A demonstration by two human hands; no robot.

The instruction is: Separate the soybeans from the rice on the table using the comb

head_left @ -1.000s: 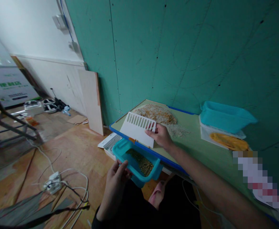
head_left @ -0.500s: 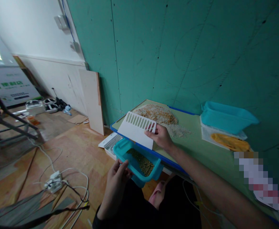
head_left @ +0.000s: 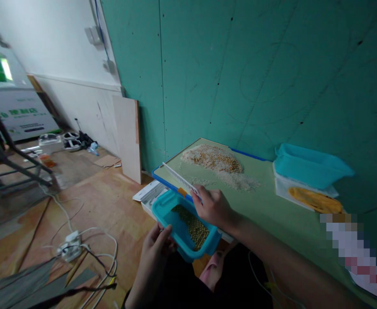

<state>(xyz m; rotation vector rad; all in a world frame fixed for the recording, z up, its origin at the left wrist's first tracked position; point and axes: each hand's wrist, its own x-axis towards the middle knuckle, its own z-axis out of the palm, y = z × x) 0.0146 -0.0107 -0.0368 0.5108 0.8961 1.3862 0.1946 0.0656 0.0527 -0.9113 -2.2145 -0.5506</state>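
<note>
Head view, person seated at a green worktop (head_left: pixel 272 206).

**Hands.** The left hand (head_left: pixel 156 251) is closed on the near corner of a teal tub (head_left: pixel 163 205), its fingers curled over the rim, and holds the tub in the air just below the worktop's blue edge. The right hand (head_left: pixel 212 208), directly beyond and to the right of the left, is pressed shut on the near end of a white scraper (head_left: pixel 179 179), pinching it between thumb and fingers. The scraper appears almost edge-on. It runs away from the right hand to the left, above the worktop edge and the tub's far rim, and whether it touches the surface cannot be told.

**Material.** Yellow-green beans (head_left: pixel 193 227) cover part of the tub floor, just below the right hand. A heap (head_left: pixel 216 159) of beans mixed with pale grain lies on the worktop well beyond the right hand, with a thin scatter of grain between the heap and the scraper.

**Progress (judged).** The sorting looks partly done: one portion of beans is in the tub, while most of the beans are on the worktop, unseparated from the grain.

**Surroundings.** Far to the right of the right hand stand a second tub (head_left: pixel 311 165) and a yellow piece (head_left: pixel 314 201) on a white sheet. Cables (head_left: pixel 88 244) lie on the floor to the left of the left hand.
</note>
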